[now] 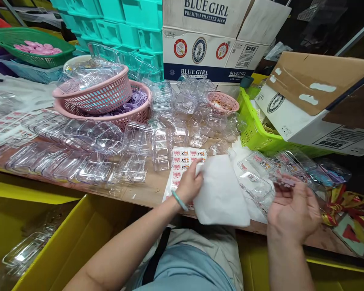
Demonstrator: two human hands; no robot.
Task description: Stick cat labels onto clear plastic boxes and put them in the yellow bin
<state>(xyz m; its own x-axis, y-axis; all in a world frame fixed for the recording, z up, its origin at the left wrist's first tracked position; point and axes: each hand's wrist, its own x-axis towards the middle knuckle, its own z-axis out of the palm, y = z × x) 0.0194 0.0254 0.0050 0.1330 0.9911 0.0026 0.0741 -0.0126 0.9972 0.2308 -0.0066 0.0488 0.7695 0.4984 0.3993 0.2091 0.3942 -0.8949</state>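
Observation:
My left hand (190, 182), with a pale green bangle at the wrist, grips the left edge of a white sheet (223, 192) over the front edge of the table. Under that hand lies a sticker sheet (177, 165) with red and orange prints. My right hand (293, 206), palm turned up, has its fingers curled round a small purple piece (286, 182). Just left of it, clear plastic cases (255, 184) with printed stickers rest on white sheets.
Rows of clear plastic shells (94, 135) cover the left and middle of the table (139, 192). Behind stand pink baskets (139, 117), teal crates (133, 24) and a beer carton (200, 48). A lime basket (257, 135) holds a tilted box (315, 97). Ribbons (348, 206) lie far right.

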